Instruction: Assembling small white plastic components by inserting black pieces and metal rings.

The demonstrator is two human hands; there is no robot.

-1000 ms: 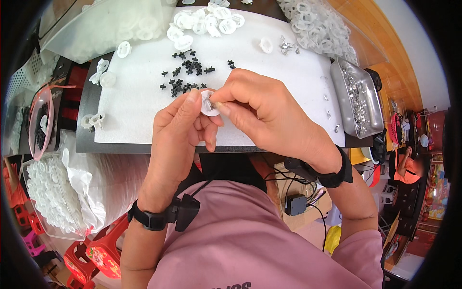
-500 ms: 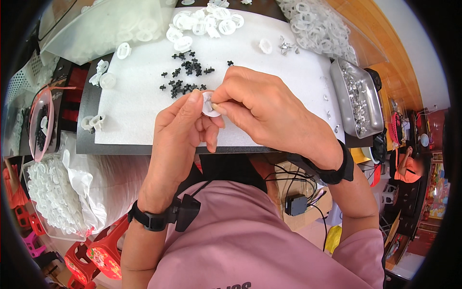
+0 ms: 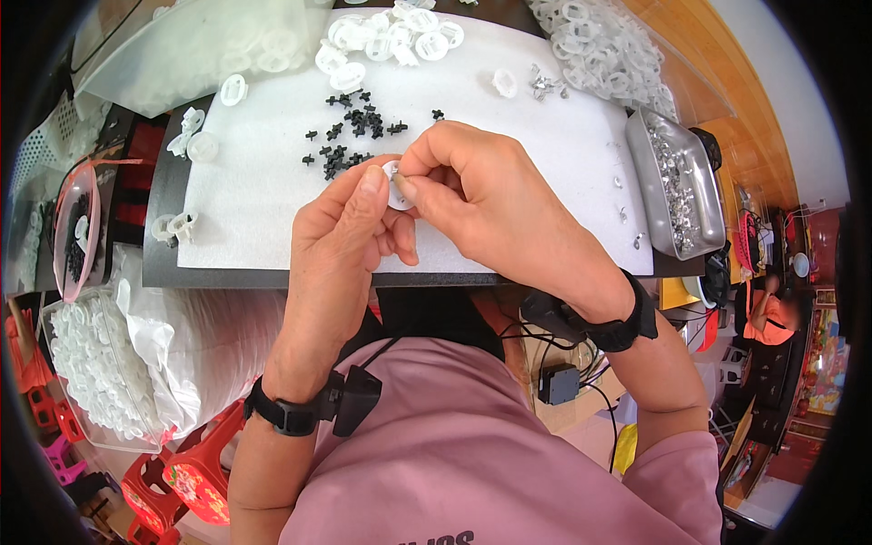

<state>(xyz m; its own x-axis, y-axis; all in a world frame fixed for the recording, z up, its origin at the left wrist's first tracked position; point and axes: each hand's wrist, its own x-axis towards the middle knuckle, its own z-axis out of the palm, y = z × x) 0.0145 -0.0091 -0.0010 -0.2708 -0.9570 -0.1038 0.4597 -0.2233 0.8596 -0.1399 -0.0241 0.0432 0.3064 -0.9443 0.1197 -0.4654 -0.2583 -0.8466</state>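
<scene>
Between the thumb and fingers of my left hand is a small white round plastic part, held upright over the near side of the white mat. My right hand meets it from the right, thumb and index finger pinched against its face. Whatever small piece those fingertips grip is hidden. Just beyond both hands lies a scatter of small black cross-shaped pieces. Farther back is a heap of white round plastic parts. A few tiny metal pieces lie at the back right of the mat.
On the right stands a metal tray of small metal pieces. Clear bins of white parts flank the back. A pink basket and a clear box of white parts are at left. A person sits far right.
My right hand has shifted slightly left, its fingertips higher on the white round part. That part has turned a little in my left fingers. The mat's pieces look unmoved.
</scene>
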